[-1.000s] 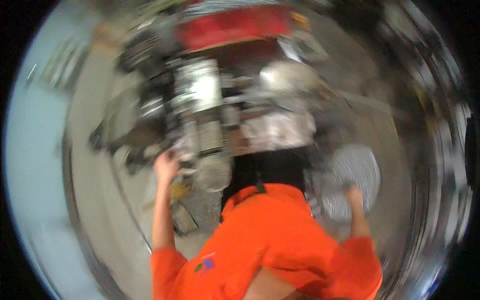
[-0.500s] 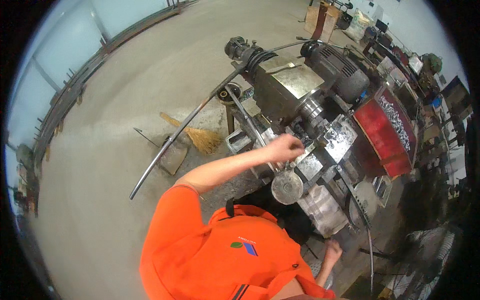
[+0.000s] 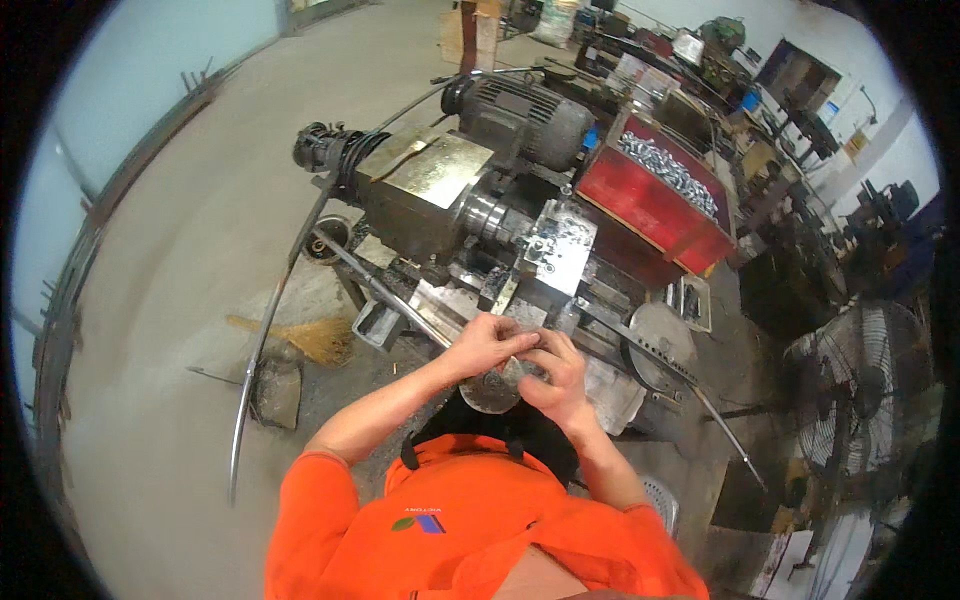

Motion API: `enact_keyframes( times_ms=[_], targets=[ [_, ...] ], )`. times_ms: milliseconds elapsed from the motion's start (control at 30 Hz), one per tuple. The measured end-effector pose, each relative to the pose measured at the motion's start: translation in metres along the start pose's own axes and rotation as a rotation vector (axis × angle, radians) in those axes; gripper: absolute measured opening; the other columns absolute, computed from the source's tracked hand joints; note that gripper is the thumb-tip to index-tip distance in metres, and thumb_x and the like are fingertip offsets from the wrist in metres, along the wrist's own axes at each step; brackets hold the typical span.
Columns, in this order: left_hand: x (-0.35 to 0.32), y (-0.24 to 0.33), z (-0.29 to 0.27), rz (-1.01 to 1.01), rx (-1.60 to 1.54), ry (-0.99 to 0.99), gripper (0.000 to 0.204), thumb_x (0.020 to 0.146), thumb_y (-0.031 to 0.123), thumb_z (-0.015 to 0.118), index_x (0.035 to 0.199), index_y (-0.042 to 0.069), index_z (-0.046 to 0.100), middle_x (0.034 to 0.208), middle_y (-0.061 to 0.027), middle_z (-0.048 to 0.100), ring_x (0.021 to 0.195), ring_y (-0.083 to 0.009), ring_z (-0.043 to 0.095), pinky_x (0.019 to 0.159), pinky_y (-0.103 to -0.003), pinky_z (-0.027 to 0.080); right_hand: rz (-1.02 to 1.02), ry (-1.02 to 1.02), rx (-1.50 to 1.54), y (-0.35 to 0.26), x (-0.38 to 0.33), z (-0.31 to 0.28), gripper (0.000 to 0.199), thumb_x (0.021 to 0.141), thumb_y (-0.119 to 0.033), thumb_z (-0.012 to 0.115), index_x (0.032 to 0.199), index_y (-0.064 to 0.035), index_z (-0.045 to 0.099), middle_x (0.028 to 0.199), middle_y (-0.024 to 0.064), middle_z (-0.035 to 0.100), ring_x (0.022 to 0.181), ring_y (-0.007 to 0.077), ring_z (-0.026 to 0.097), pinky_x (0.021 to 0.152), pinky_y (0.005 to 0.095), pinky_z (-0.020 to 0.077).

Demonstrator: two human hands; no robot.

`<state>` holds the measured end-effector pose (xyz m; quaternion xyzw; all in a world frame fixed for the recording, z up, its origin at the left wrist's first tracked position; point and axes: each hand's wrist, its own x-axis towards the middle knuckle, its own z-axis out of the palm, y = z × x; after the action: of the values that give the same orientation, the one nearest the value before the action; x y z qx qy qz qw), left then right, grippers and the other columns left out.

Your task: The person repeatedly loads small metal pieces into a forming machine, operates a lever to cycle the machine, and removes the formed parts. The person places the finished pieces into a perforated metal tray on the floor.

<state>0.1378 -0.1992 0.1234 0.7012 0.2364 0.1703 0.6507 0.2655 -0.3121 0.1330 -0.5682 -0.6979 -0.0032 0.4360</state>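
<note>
My left hand (image 3: 484, 346) and my right hand (image 3: 556, 376) meet at the near side of a small lathe, fingertips pinched together. Whatever they hold between them is too small to make out. Just below them is a round metal disc (image 3: 488, 394), partly covered by the hands. Beyond the fingers lie the lathe's metal slide block (image 3: 562, 246) and its shiny round chuck (image 3: 492, 216). A long steel bar (image 3: 385, 290) slopes down toward my left wrist.
A red bin (image 3: 640, 205) full of small metal parts stands behind the lathe, near a motor (image 3: 530, 118). At the left, a broom (image 3: 318, 340) and dustpan (image 3: 277, 388) lie on the floor. A large fan (image 3: 860, 380) stands at right; a lever (image 3: 728, 436) juts out there.
My right hand has risen from low beside my body to meet the left. The left hand has drawn back toward me from the slide. The view has swung to the right.
</note>
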Motion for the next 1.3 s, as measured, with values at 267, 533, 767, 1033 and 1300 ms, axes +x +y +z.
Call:
enact_keyframes(
  times_ms=[267, 533, 767, 1033, 1300],
  targets=[
    [0.007, 0.007, -0.023, -0.005, 0.153, 0.033, 0.038, 0.085, 0.036, 0.062, 0.073, 0.0, 0.064, 0.053, -0.0032, 0.055, 0.045, -0.0088, 0.05, 0.042, -0.026, 0.039, -0.054, -0.302, -0.057, 0.014, 0.034, -0.011, 0.024, 0.054, -0.015, 0.064, 0.077, -0.0058, 0.067, 0.083, 0.0121, 0.058, 0.076, 0.031, 0.053, 0.067, 0.0402, 0.0461],
    [-0.085, 0.021, -0.195, 0.117, 0.292, 0.785, 0.025, 0.081, 0.008, 0.055, 0.104, -0.001, 0.058, 0.075, -0.0072, 0.063, 0.057, -0.0099, 0.057, 0.052, -0.024, 0.045, 0.221, -0.483, -0.616, 0.1, 0.16, 0.04, 0.023, 0.055, -0.02, 0.061, 0.07, -0.0057, 0.069, 0.083, 0.0132, 0.063, 0.091, 0.0334, 0.055, 0.078, 0.0387, 0.048],
    [-0.235, -0.049, -0.257, -0.331, 0.814, 0.959, 0.04, 0.074, 0.012, 0.061, 0.113, 0.002, 0.055, 0.071, -0.0131, 0.062, 0.065, -0.0214, 0.06, 0.063, -0.033, 0.046, 0.211, -0.6, -0.406, 0.117, 0.181, 0.064, 0.023, 0.056, -0.017, 0.062, 0.072, -0.0037, 0.069, 0.078, 0.0213, 0.064, 0.085, 0.0348, 0.06, 0.078, 0.038, 0.0498],
    [-0.249, -0.103, -0.251, -0.711, 1.275, 0.737, 0.032, 0.072, 0.017, 0.063, 0.099, 0.001, 0.058, 0.075, -0.0154, 0.063, 0.073, -0.0342, 0.061, 0.065, -0.043, 0.049, 0.056, -0.528, -0.433, 0.124, 0.172, 0.067, 0.016, 0.055, -0.017, 0.059, 0.061, -0.0043, 0.066, 0.074, 0.0161, 0.064, 0.08, 0.0337, 0.057, 0.072, 0.0392, 0.0471],
    [-0.273, -0.116, -0.439, -0.485, 1.808, 0.749, 0.017, 0.07, 0.009, 0.057, 0.087, 0.008, 0.061, 0.075, -0.012, 0.062, 0.067, -0.0298, 0.062, 0.064, -0.044, 0.048, 0.158, -0.491, -0.412, 0.106, 0.176, 0.066, 0.022, 0.053, -0.018, 0.057, 0.066, -0.0056, 0.069, 0.075, 0.0176, 0.064, 0.082, 0.0339, 0.057, 0.073, 0.0388, 0.0488]
  ],
)
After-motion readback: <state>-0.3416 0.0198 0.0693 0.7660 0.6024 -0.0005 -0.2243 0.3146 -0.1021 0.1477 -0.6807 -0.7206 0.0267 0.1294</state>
